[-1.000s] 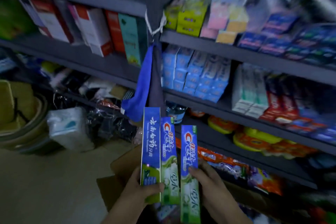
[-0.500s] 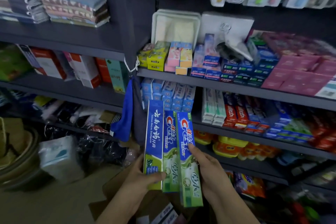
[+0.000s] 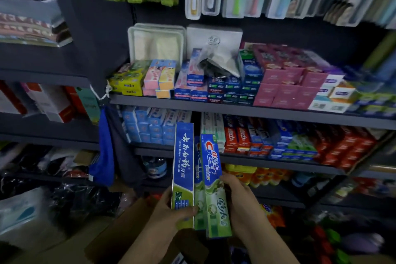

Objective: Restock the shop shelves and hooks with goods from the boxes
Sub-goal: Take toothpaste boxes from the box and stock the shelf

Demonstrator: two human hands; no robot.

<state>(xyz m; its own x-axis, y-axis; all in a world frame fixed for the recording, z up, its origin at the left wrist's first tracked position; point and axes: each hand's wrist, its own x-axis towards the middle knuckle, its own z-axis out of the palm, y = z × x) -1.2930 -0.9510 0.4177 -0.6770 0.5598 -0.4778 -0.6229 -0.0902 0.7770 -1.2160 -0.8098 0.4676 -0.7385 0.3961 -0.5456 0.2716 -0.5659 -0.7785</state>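
three toothpaste boxes stand upright and side by side in front of the shelves, held at their lower ends. the left hand point(image 3: 171, 210) grips the blue-and-green yunnan baiyao box point(image 3: 183, 169), thumb curled across its front. the right hand point(image 3: 240, 201) grasps the front crest box point(image 3: 214, 182) from its 3 o'clock side, fingers wrapped behind. a second crest box point(image 3: 198, 178) is wedged between the two, mostly hidden. at 12 o'clock from the boxes, the middle shelf point(image 3: 278, 162) carries rows of stacked toothpaste cartons. a cardboard box point(image 3: 120, 240) lies at 7 o'clock below the hands. a blue cloth bag point(image 3: 104, 156) hangs at 9 o'clock.
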